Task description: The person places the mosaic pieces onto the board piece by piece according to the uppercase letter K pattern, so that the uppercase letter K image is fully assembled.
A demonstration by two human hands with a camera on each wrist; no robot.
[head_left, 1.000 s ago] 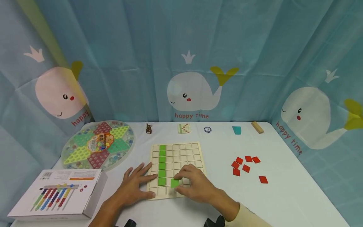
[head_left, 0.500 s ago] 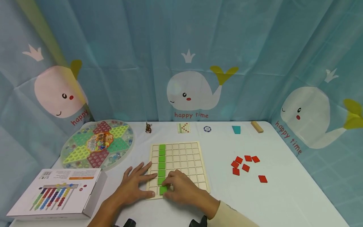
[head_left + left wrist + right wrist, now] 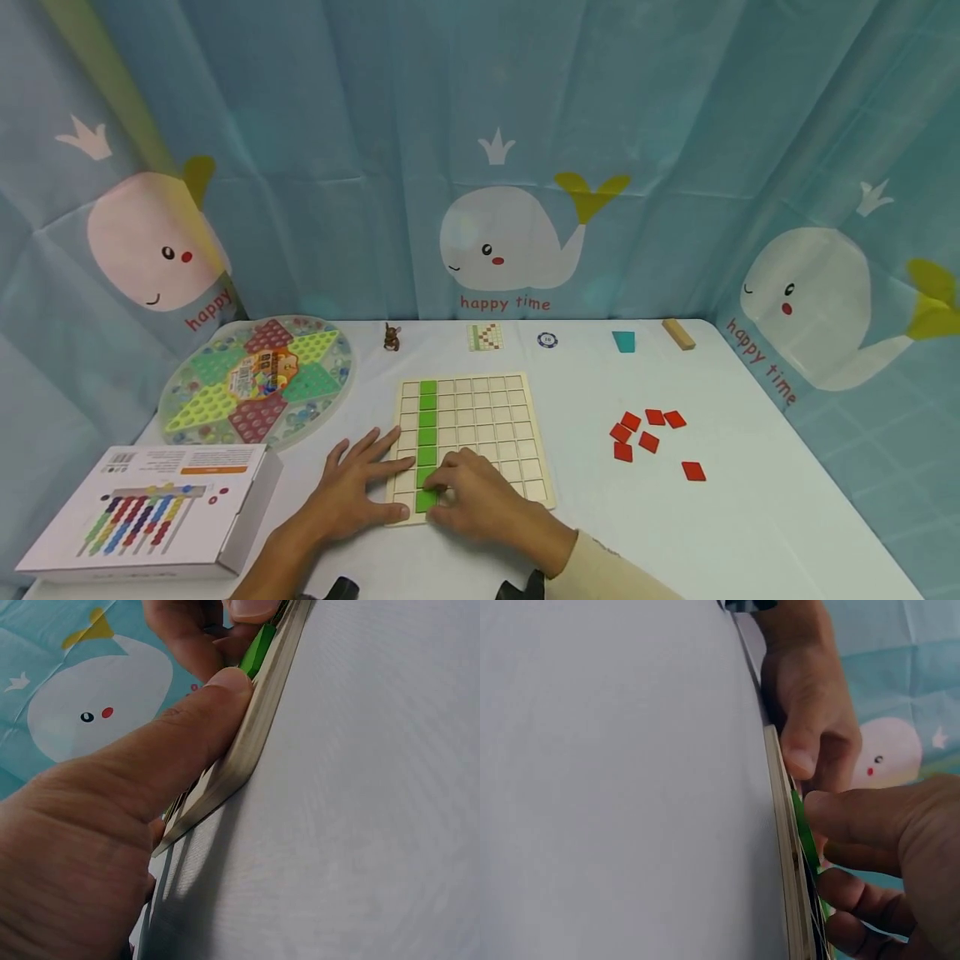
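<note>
A pale wooden grid board lies on the white table, with a column of green square tiles in its second column from the left. My left hand rests with fingers spread on the board's left edge, its thumb on the near left corner. At the lowest green tile, my right hand pinches with thumb and index finger, in line with the column. That green tile sits slightly tilted at the board's near side in the left wrist view. The right thumb touches it in the right wrist view.
Several loose red tiles lie right of the board. A Chinese checkers board and a white box stand left. Along the back are a brown figurine, a pattern card, a chip, a teal piece and a wooden block.
My right hand has moved left with the green tile, from the board's middle to the bottom of the green column, where the tile has settled further left. My left hand has stayed put.
</note>
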